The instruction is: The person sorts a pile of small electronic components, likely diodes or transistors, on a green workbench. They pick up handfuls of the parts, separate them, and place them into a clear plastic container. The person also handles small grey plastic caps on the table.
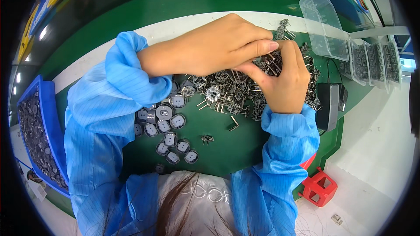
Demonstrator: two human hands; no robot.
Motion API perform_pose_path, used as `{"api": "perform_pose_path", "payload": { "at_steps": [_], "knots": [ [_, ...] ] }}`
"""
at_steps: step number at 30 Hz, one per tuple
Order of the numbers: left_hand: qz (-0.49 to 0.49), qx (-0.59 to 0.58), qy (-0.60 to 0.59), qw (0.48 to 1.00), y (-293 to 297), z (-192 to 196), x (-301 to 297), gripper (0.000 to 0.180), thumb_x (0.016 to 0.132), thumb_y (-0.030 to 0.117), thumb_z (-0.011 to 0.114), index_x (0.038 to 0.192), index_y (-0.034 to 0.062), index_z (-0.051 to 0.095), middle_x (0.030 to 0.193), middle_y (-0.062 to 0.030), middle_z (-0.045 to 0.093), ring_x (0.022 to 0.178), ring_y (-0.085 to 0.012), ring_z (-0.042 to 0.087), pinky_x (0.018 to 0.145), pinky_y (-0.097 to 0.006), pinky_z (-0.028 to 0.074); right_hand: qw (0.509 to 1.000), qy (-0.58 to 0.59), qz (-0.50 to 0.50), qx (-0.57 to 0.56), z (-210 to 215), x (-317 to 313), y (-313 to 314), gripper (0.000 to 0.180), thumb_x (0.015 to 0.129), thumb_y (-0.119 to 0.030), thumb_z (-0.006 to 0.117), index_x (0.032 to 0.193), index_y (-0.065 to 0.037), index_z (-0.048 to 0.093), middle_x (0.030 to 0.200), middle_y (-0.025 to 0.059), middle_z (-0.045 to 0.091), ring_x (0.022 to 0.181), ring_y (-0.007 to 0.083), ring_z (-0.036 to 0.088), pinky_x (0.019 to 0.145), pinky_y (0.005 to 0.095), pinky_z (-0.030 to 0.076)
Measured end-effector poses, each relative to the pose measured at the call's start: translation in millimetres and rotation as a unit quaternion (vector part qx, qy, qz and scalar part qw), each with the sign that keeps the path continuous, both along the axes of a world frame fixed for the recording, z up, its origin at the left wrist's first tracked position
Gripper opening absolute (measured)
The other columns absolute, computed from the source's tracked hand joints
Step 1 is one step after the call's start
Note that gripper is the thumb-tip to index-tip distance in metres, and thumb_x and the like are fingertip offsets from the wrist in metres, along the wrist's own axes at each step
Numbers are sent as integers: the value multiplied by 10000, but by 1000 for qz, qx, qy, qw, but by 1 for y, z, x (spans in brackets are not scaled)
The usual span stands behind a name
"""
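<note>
My left hand (pixel 218 46) reaches across from the left, its thumb and fingers pinched together at the far side of a pile of small metal pronged parts (pixel 238 89). Close against it, my right hand (pixel 286 78) is also closed, with thumb and fingers bent inward. Thin metal prongs show between the two hands; whether they belong to a held piece or to the pile, I cannot tell. Left of the pile lie several round grey plastic pieces with two holes (pixel 164 112). One metal part (pixel 207 139) sits apart on the green mat (pixel 223 155).
A long blue bin (pixel 49 105) full of small dark parts stands at the left. At the far right, a clear plastic tray (pixel 323 24) leans beside clear compartments (pixel 369 63) of metal parts. A black adapter (pixel 327 107) lies right of the pile. A red stool (pixel 320 188) stands below.
</note>
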State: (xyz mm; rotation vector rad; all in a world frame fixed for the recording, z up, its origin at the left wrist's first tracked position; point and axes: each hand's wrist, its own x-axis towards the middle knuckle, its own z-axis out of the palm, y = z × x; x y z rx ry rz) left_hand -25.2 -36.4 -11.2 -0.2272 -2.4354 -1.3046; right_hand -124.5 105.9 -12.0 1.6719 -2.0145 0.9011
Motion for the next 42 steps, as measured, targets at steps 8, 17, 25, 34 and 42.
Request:
{"api": "perform_pose_path", "payload": {
  "at_steps": [8,17,25,34,42],
  "knots": [
    [-94,354,-216,905,7,23,11,442,961,340,444,721,-28,495,589,14,454,582,-70,433,523,-269,332,951,-279,108,-72,1,-3,7,517,522,-368,865,709,-43,510,631,45,580,543,148,561,525,263,459],
    [24,8,-190,981,0,15,7,434,920,341,496,752,-54,564,655,-110,533,598,-219,514,559,-336,373,991,-126,48,18,4,-1,3,1217,396,-470,861,1355,-21,261,1146,146,440,805,204,586,676,335,518],
    [-23,58,-17,998,2,4,1,350,926,242,478,744,-49,549,682,-145,535,640,-273,535,594,-354,412,976,-194,97,-30,5,6,0,1029,502,-409,862,1301,-10,353,1057,135,499,787,202,584,661,312,499],
    [-49,256,-103,960,11,5,4,413,950,345,455,728,9,547,673,-21,535,577,-63,433,529,-212,354,962,-265,-16,-64,4,7,7,664,982,-443,189,646,8,541,568,77,476,489,209,475,504,310,375],
    [-75,342,-153,924,11,10,5,391,938,392,474,790,44,575,683,-9,552,584,-39,440,519,-182,343,842,-539,-19,-11,10,11,8,771,941,-576,158,765,14,622,676,63,594,597,120,544,573,226,469]
  ]
}}
